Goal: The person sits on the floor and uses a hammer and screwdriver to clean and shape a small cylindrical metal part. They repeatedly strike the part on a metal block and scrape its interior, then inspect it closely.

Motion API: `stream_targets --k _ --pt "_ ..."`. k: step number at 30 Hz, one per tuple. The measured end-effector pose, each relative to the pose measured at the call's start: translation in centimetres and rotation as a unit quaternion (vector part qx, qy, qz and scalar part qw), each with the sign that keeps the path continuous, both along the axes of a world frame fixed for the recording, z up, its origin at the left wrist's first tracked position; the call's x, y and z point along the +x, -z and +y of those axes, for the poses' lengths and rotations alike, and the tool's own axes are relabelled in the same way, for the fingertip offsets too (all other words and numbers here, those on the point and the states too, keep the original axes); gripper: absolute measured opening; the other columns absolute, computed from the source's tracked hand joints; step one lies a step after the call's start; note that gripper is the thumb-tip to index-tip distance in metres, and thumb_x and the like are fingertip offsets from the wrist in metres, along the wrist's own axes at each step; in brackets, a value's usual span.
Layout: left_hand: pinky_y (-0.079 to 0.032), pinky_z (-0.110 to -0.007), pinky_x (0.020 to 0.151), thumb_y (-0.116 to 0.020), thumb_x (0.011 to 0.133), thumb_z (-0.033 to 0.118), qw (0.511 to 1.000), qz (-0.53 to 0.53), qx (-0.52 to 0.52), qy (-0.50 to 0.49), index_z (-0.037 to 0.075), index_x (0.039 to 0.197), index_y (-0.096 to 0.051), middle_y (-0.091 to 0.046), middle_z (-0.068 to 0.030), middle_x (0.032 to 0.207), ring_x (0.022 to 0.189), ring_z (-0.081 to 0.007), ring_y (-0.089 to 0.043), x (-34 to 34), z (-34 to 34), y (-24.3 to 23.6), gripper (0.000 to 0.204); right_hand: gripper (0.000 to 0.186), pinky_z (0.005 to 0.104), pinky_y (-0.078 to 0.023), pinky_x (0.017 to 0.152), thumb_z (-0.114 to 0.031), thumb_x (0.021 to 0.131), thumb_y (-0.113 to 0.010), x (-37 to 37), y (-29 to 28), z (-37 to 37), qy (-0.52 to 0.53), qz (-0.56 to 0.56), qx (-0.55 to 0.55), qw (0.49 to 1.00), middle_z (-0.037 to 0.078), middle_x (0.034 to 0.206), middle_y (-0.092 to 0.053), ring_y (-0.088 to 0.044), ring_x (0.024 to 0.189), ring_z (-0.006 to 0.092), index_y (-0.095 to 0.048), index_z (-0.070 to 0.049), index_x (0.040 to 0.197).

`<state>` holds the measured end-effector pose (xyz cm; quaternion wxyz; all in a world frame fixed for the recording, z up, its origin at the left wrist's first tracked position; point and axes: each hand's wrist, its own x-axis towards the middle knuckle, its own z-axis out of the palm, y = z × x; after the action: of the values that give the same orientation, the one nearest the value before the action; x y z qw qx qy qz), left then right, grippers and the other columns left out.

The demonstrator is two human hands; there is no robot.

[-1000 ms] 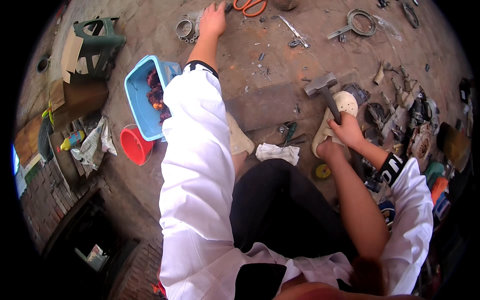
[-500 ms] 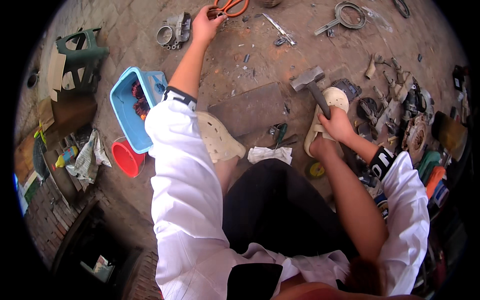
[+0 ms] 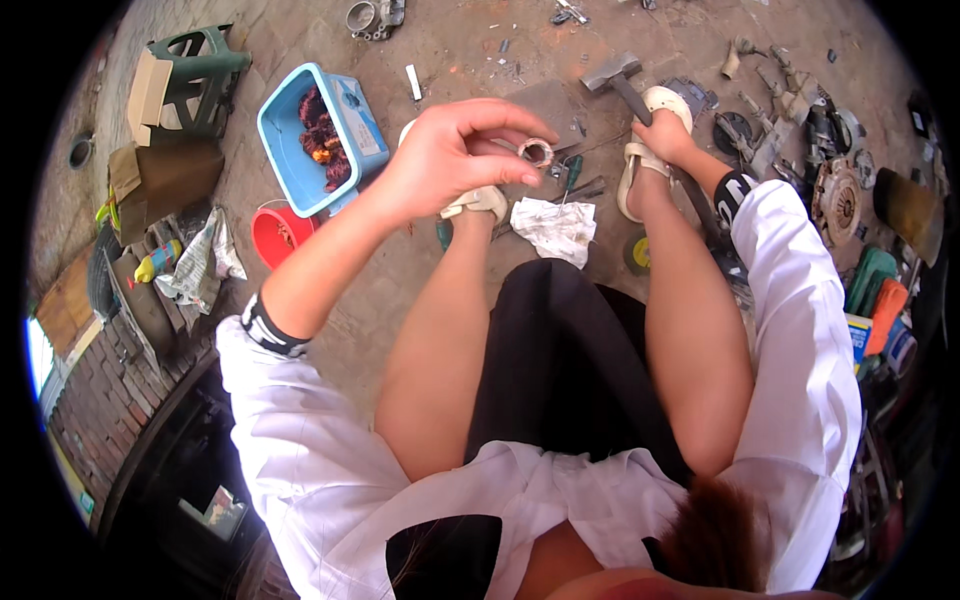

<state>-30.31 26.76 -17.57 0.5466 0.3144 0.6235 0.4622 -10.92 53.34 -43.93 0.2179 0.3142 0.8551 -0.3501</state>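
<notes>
My left hand (image 3: 452,152) is raised in front of me, thumb and fingers closed around a small metal ring (image 3: 547,153) with a round hole. Beneath it, partly covered, a dark flat plate (image 3: 548,104) lies on the ground. My right hand (image 3: 664,136) grips the handle of a hammer (image 3: 608,74) beside my right shoe (image 3: 668,102); its steel head rests at the plate's far right corner. Between my feet are a crumpled white cloth (image 3: 556,228) and a green-handled tool (image 3: 573,172).
At left stand a light blue basin (image 3: 283,112) holding dark reddish coils (image 3: 322,140), a red bucket (image 3: 272,238) and a green stool (image 3: 210,68). Metal machine parts (image 3: 835,205) are heaped at right. A metal housing (image 3: 364,17) lies at the far edge.
My left hand has come back from the ground near the orange-handled scissors and now holds the ring up before me. The view has shifted nearer my body; my right hand still grips the hammer.
</notes>
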Motion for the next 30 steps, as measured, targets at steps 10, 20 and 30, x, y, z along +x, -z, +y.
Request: stream_targets --k 10,20,30 --pt "-0.059 -0.026 0.072 -0.073 0.069 -0.013 0.988 0.078 0.081 -0.104 -0.008 0.1 -0.065 -0.069 -0.0148 0.103 0.088 -0.017 -0.069 5.5 -1.4 4.1 0.032 0.056 0.0427 -0.054 0.078 -0.042 0.081 -0.064 -0.3 0.1 -0.2 0.011 -0.004 -0.029 1.0 0.029 0.083 -0.068 -0.069 0.079 0.0388 -0.067 0.013 0.088" --pt "-0.058 -0.034 0.084 -0.067 0.081 -0.01 0.962 -0.196 0.094 -0.166 -0.01 0.115 -0.056 -0.066 -0.0218 0.111 0.095 -0.0255 -0.07 5.6 -2.5 5.7 0.036 0.05 0.0395 -0.054 0.061 -0.04 0.083 -0.065 -0.3 -0.6 -0.4 0.032 0.028 -0.052 0.998 0.021 0.067 -0.065 -0.066 0.057 0.0297 -0.067 0.009 0.081" --pt "-0.056 -0.034 0.087 -0.075 0.079 -0.003 0.979 -0.112 0.069 -0.154 -0.005 0.107 -0.059 -0.068 -0.0169 0.107 0.098 -0.0236 -0.068 5.3 -3.0 6.1 0.032 0.055 0.0432 -0.054 0.06 -0.045 0.086 -0.063 -1.0 -2.8 -1.5 0.074 -0.035 -0.108 0.991 0.022 0.066 -0.065 -0.066 0.056 0.0332 -0.065 0.009 0.076"
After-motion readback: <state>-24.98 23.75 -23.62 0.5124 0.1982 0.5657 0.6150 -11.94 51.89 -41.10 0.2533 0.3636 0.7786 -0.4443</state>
